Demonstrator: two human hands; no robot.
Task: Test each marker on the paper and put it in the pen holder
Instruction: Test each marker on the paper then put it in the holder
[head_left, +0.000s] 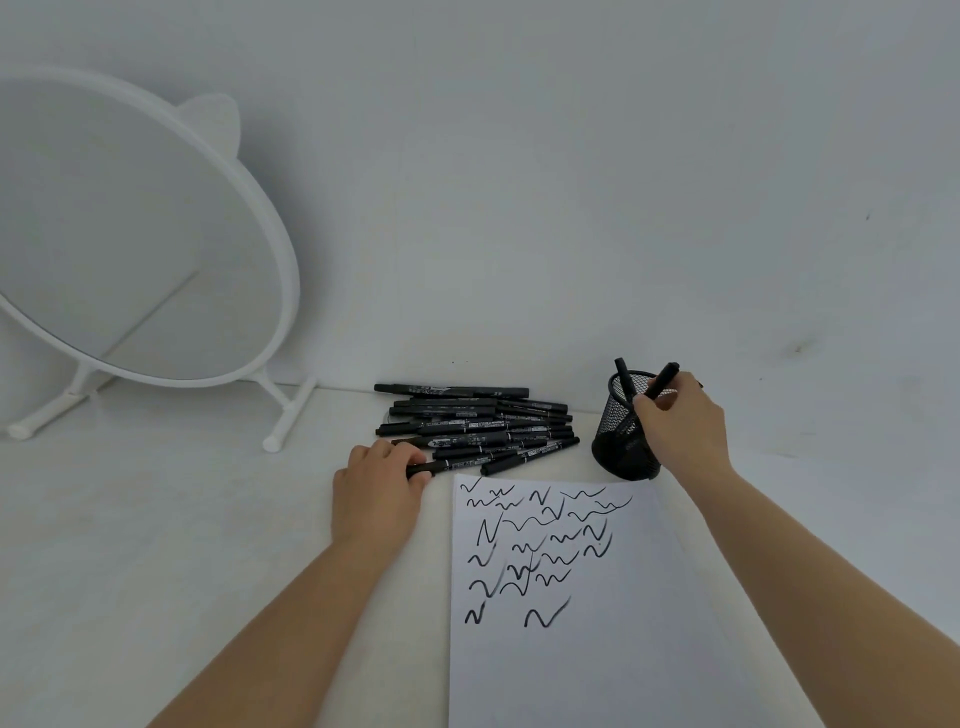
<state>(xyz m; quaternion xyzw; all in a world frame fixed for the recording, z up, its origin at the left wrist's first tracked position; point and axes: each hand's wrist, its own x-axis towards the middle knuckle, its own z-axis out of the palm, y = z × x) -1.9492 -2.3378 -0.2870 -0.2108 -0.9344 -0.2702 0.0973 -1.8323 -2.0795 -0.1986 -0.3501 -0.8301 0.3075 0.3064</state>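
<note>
round white mirror (140, 234) on a stand at far left, left hand (376, 488) curled around a marker (452, 466) at the near edge of the marker pile (478, 423), scribbled paper (571, 597) in front, right hand (680, 421) pinching a marker (662, 380) over the black mesh pen holder (621, 441), one marker already inside

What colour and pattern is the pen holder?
Black wire mesh; the pen holder shows best in the head view.

White mirror (130, 234) stands against pale wall (571, 156).
</note>
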